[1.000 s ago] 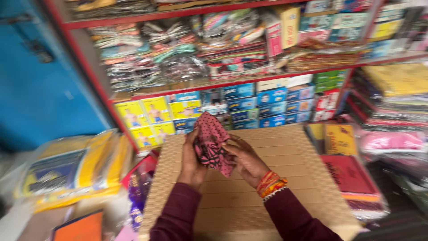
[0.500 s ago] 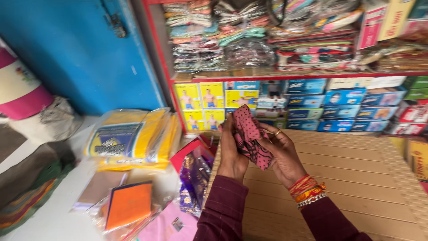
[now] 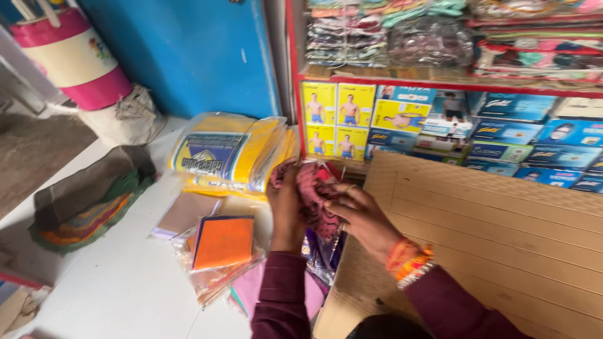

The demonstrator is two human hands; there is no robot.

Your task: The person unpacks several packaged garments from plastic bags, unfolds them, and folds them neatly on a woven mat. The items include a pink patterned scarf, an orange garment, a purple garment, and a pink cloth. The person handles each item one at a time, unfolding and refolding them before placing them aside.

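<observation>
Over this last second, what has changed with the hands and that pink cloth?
Both hands, the left hand and right hand, carried the pink patterned cloth leftward off the brown ribbed board, toward the yellow packets. The view swung left too. The grip on the cloth stayed, and the orange bangles stayed on the right wrist.

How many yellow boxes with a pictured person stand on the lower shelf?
5 are visible: four small yellow boxes stacked two by two at the shelf's left end, and one wider yellow box just right of them. More may be hidden behind the hands or blue boxes.

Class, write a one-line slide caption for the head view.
Both hands, left and right, hold a pink patterned cloth beside yellow packets.
</observation>
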